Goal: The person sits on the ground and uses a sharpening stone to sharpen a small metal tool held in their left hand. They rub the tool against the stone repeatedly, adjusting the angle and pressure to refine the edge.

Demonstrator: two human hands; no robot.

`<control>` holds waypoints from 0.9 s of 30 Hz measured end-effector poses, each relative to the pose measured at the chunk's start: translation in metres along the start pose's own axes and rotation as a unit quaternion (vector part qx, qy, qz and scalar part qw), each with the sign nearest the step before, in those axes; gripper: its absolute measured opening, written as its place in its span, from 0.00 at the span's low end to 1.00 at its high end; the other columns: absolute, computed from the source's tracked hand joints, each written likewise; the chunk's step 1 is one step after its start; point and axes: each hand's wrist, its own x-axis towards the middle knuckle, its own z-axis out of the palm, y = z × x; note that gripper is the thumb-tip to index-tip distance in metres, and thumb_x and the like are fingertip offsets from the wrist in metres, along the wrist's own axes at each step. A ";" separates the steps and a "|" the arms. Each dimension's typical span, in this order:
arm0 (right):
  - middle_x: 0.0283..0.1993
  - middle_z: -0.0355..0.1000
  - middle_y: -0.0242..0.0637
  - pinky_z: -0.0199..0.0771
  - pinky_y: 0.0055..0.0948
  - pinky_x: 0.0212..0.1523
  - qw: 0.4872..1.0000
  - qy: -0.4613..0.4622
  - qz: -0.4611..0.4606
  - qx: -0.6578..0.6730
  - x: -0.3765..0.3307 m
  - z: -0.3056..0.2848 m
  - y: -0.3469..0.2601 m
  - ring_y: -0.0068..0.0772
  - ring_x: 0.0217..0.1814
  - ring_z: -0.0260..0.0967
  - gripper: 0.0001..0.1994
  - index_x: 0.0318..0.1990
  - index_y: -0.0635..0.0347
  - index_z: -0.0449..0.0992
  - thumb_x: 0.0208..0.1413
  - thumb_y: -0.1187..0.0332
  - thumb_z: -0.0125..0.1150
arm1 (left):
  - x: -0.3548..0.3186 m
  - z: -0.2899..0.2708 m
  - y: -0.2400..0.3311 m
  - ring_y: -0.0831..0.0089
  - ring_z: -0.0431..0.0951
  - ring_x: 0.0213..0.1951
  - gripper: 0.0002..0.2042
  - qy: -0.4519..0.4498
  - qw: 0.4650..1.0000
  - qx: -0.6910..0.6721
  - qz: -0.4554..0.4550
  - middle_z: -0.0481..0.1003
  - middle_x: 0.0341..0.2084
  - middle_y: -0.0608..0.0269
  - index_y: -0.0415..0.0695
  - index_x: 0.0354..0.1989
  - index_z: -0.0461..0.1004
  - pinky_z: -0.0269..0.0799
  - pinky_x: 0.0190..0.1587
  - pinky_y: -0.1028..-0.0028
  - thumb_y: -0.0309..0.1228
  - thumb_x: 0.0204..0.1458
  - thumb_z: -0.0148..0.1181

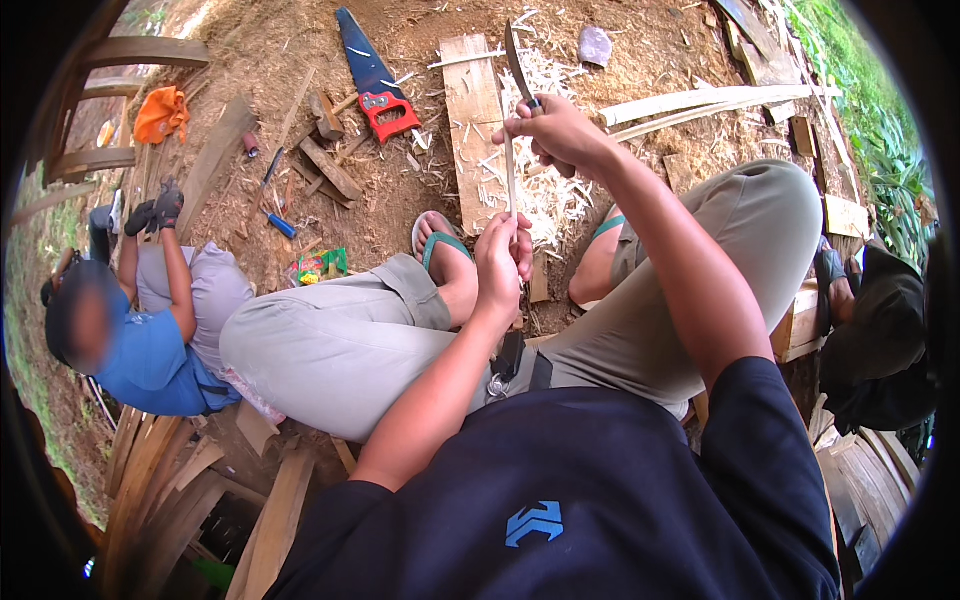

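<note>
The right hand (560, 135) is clenched around the dark handle of a long steel knife (518, 65), blade pointing toward twelve o'clock. The left hand (500, 262) pinches the lower end of a thin pale bamboo sliver (510, 170), upright between both hands, touching the blade's edge. Beyond, pale shavings (545, 190) crowd a flat wooden plank (470, 110); a red-handled saw (375, 85) lies at eleven o'clock, well apart.

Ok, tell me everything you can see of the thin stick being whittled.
The thin stick is a pale, slender sliver that looks like bamboo or light wood. It stands nearly upright between the knees. The left hand pinches its lower end, the right hand meets its upper end, where the knife blade rises above. Pale shavings lie on the plank behind it.
</note>
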 end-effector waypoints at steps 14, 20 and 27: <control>0.42 0.79 0.57 0.79 0.43 0.39 0.951 0.114 0.066 -0.280 0.017 0.014 0.038 0.51 0.39 0.79 0.18 0.48 0.71 0.72 0.59 0.63 0.56 | 0.019 0.000 0.001 0.80 0.65 0.15 0.14 0.024 0.995 0.036 0.084 0.68 0.23 0.67 0.41 0.45 0.65 0.65 0.17 0.78 0.40 0.72 0.40; 0.42 0.75 0.70 0.74 0.50 0.55 0.923 0.140 0.035 -0.358 0.052 0.057 0.084 0.68 0.50 0.74 0.17 0.41 0.79 0.75 0.57 0.67 0.49 | 0.020 0.006 0.017 0.78 0.71 0.20 0.09 0.074 0.991 0.017 0.108 0.71 0.29 0.62 0.42 0.44 0.64 0.73 0.22 0.75 0.35 0.71 0.43; 0.52 0.67 0.66 0.65 0.48 0.61 0.864 0.281 -0.011 -0.417 0.062 0.094 0.109 0.61 0.56 0.66 0.20 0.50 0.74 0.70 0.55 0.65 0.56 | 0.019 -0.003 0.025 0.77 0.72 0.15 0.12 0.101 0.987 -0.038 0.122 0.73 0.28 0.61 0.40 0.46 0.64 0.70 0.18 0.77 0.38 0.70 0.46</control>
